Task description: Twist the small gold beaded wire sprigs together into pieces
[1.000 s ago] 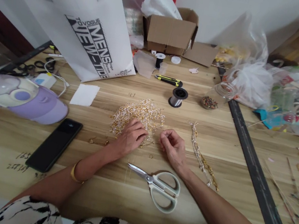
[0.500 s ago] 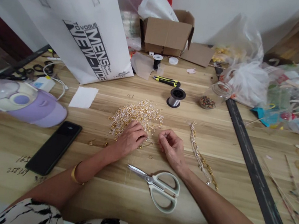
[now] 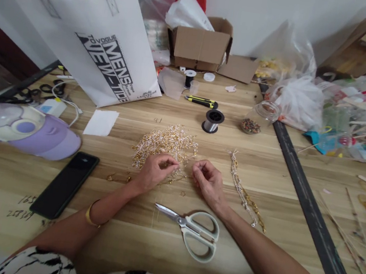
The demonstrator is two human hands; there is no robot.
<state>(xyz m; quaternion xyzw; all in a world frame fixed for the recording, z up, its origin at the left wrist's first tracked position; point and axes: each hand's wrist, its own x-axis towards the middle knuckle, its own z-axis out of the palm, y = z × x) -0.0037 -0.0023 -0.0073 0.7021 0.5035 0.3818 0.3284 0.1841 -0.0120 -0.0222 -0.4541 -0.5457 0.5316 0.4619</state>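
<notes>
A heap of small gold and silver wire pieces (image 3: 167,143) lies in the middle of the wooden table (image 3: 267,167). My left hand (image 3: 154,171) rests at the heap's near edge, its fingertips pinched on a small gold piece. My right hand (image 3: 206,181) lies just right of it with its fingers curled; whether it holds a thin thread is too small to tell. A finished beaded strand (image 3: 245,193) stretches along the table to the right of that hand. Grey-handled scissors (image 3: 192,230) lie shut just in front of both wrists.
A black phone (image 3: 64,184) and a purple cap with a fan (image 3: 30,131) sit at the left. A wire spool (image 3: 212,120), a yellow-black cutter (image 3: 201,101), a bead jar (image 3: 261,116), a cardboard box (image 3: 201,44) and a large paper bag (image 3: 93,47) stand behind. Clutter fills the right side.
My left hand has lifted slightly off the heap and drawn back a little, pinching a piece. The right hand has barely moved. The view has tilted down a little.
</notes>
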